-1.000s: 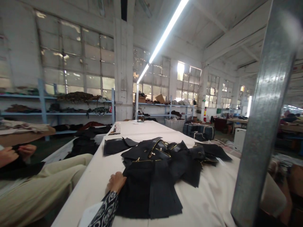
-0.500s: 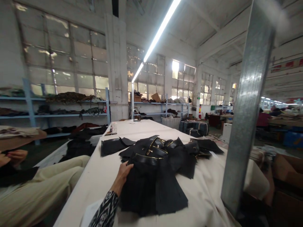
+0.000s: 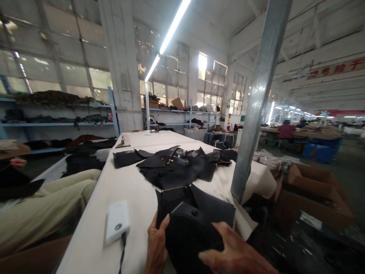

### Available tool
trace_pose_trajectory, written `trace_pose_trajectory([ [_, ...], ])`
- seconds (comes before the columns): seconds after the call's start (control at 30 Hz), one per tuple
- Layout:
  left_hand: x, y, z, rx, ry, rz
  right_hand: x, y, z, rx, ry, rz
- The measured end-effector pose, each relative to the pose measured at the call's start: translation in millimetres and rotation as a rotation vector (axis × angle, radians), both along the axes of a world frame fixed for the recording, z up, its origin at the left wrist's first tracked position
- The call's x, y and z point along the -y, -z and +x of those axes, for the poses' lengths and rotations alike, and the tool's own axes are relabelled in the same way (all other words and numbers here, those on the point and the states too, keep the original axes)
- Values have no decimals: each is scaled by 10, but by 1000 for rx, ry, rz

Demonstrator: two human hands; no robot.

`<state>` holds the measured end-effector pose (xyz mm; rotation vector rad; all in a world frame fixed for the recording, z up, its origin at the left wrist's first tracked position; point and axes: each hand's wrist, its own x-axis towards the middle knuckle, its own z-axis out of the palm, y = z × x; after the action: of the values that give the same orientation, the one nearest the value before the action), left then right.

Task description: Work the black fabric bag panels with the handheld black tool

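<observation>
My left hand (image 3: 156, 246) and my right hand (image 3: 235, 255) both grip a stack of black fabric pieces (image 3: 194, 224), lifted close to me at the near end of the white table (image 3: 128, 186). Left fingers wrap the stack's left edge; the right hand curls over its lower right side. Farther along the table lies a pile of black fabric pieces with gold trim (image 3: 176, 163). A white power bank (image 3: 117, 220) with a dark cable rests on the table left of my left hand.
A steel post (image 3: 256, 99) stands just right of the table. Cardboard boxes (image 3: 310, 186) sit on the floor at right. Another person's hand (image 3: 17, 163) and beige cloth (image 3: 45, 209) are at left. Shelves (image 3: 57, 121) line the far wall.
My left hand pulled a stack of black pieces off the pile toward me, and my right hand came in and took hold too. The view swung right and lower.
</observation>
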<state>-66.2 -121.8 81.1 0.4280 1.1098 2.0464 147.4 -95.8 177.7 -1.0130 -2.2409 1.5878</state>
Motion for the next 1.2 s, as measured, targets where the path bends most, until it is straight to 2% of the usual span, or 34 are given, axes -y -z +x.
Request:
trace_pose_trajectory([
  [0.13,314,182,88,-30,33,15,114,46,-250,-87,-124,-69],
  [0.23,446,302,94,-57,47,27,187,147,-341,-100,-182,-34],
  [0.33,499,373,126,-54,88,7,187,221,-419,-95,-163,-15],
  [0.4,498,387,170,-12,163,9,127,228,-498,-110,-127,-22],
  [0.5,448,381,237,69,256,51,-25,172,-619,-129,-86,31],
  [0.6,361,368,251,146,242,89,-125,86,-623,-103,-42,119],
  [0.77,276,334,226,156,210,97,11,77,-403,-46,-46,85],
  [0.87,306,299,267,81,234,146,104,160,-366,-17,-59,55],
  [0.97,380,252,334,47,256,152,97,190,-426,-1,-34,116],
  [1.1,477,177,350,77,256,160,22,95,-425,15,35,238],
  [1.2,484,106,227,167,184,113,12,25,-281,2,48,232],
])
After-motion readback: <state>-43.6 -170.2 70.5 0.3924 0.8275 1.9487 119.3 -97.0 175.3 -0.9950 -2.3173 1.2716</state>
